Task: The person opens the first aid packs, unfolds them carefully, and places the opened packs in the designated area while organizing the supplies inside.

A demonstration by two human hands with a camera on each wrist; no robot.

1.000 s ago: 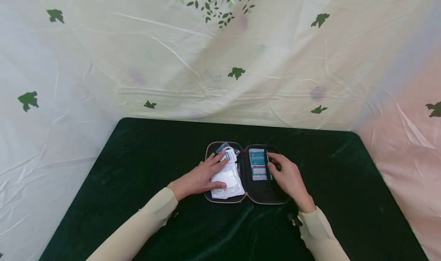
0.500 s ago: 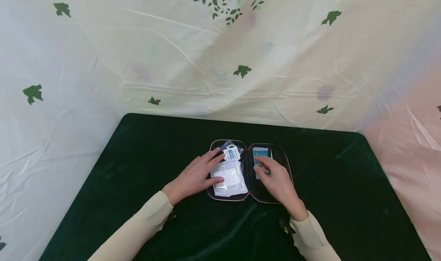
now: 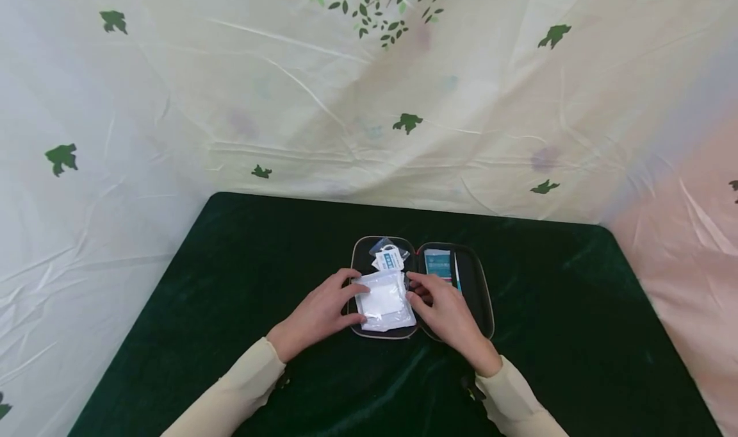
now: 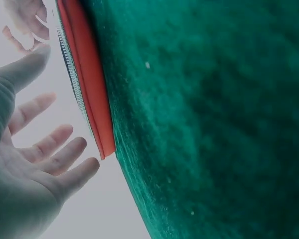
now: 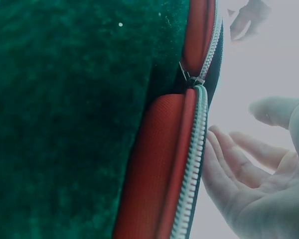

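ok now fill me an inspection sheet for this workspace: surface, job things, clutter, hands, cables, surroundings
Surface: dark green cloth, with folds near the front.
Job's things: zip case lying open, red outside; its left half holds a clear-wrapped white packet and a small white-and-blue packet, its right half a blue-green packet beside a dark strap.
Clutter: nothing seen.
Hands: left hand at the white packet's left side, fingers apart; right hand over the case's middle, thumb and fingers apart.
Cables: nothing certain; a white loop above the small packet is too small to identify.
Surroundings: pale, creased backdrop with green bird and leaf shapes.
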